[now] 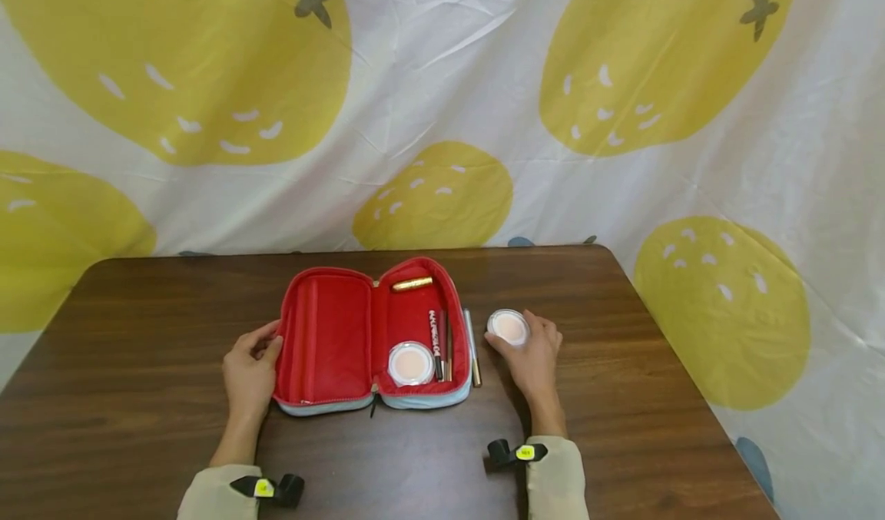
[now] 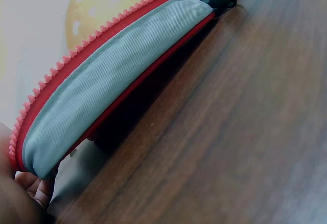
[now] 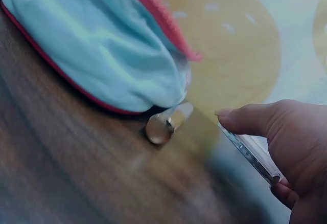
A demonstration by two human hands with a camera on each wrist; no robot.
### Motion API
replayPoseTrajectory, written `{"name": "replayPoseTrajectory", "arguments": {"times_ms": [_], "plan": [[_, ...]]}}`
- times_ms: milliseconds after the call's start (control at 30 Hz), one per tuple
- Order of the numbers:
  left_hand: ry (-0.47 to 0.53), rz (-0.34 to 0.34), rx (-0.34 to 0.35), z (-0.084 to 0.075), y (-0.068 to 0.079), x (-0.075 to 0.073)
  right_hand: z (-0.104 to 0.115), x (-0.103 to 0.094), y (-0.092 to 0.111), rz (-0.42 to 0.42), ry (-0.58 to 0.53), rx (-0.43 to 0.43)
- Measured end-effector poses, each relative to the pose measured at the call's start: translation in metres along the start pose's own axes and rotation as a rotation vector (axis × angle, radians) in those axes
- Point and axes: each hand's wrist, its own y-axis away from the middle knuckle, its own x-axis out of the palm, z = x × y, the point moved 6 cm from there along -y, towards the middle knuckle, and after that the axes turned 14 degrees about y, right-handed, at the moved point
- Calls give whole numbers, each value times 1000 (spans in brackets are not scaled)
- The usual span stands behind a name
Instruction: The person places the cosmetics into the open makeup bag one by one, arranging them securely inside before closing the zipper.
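Note:
A cosmetic bag (image 1: 336,336) with red lining and pale blue outside lies unzipped and spread flat in the head view. My left hand (image 1: 250,368) grips its left edge; in the left wrist view that blue side (image 2: 110,75) slants up off the table. Between thumb and fingers, my right hand (image 1: 534,355) holds a round clear-rimmed powder compact (image 1: 508,326), which appears edge-on as a thin disc (image 3: 250,152) in the right wrist view. In the bag's right half sit a similar compact (image 1: 411,364), a gold tube (image 1: 412,283) and several slim cosmetic pencils (image 1: 442,345).
Just outside the bag's right side lies a slim silver-and-gold tube (image 1: 472,349). A dark zipper pull (image 1: 374,405) hangs at the bag's front. The brown wooden table (image 1: 622,420) ends at a curtain (image 1: 442,67) with yellow fruit prints.

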Motion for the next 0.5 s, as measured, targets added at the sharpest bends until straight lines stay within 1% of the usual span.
{"name": "replayPoseTrajectory", "arguments": {"times_ms": [133,367,500], "plan": [[1,-3,3,0,0,-1,10,-4,-1,-12,-10,-27],[3,-10,13,0,-1,-1,34,-9,-2,-18,-26,-108],[6,-14,4,1,0,0,48,-12,-1,-17,-31,-151]]}}
